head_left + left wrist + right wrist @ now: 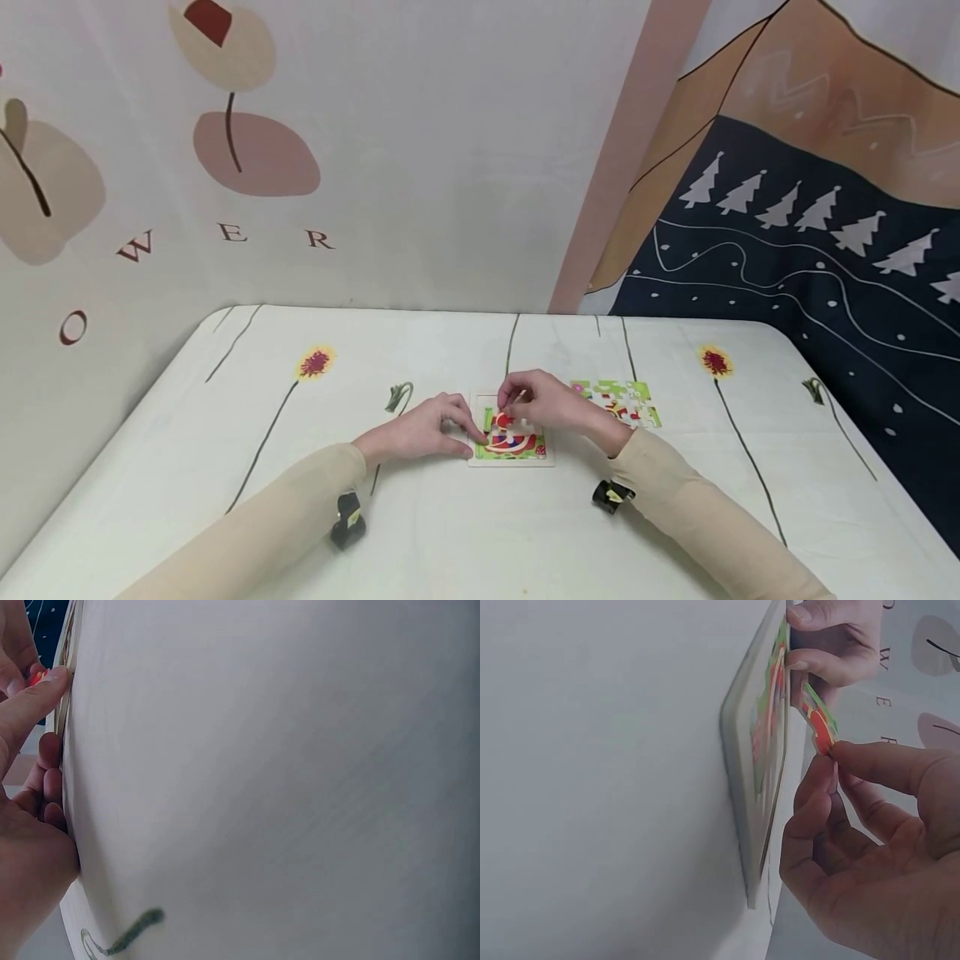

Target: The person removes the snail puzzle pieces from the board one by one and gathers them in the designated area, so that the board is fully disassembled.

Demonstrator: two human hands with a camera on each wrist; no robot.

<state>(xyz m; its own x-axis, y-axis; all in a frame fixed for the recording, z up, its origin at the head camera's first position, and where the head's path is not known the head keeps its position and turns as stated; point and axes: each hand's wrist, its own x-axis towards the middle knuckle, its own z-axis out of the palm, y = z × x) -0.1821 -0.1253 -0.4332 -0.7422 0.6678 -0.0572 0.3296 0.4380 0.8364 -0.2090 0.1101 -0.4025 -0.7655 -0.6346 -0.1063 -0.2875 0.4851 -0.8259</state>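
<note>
A small square wooden puzzle board (517, 463) lies on the white cloth, with a colourful picture partly filled in. Pinched between thumb and fingertips, a red and green jigsaw piece (821, 727) is held by my right hand (546, 400) just above the board. My left hand (427, 427) rests at the board's left side, its fingers extended, one fingertip touching the picture and the thumb at the frame's edge. In the right wrist view the board (739, 712) appears edge-on. The right hand covers part of the board's upper right in the head view.
Right of the board, behind my right wrist, lies a group of joined jigsaw pieces (633, 392) in green, white and red. The tablecloth (465, 542) carries printed flowers and stems. Printed fabric (450, 167) hangs behind the table, and a dark one (750, 242) stands at the right.
</note>
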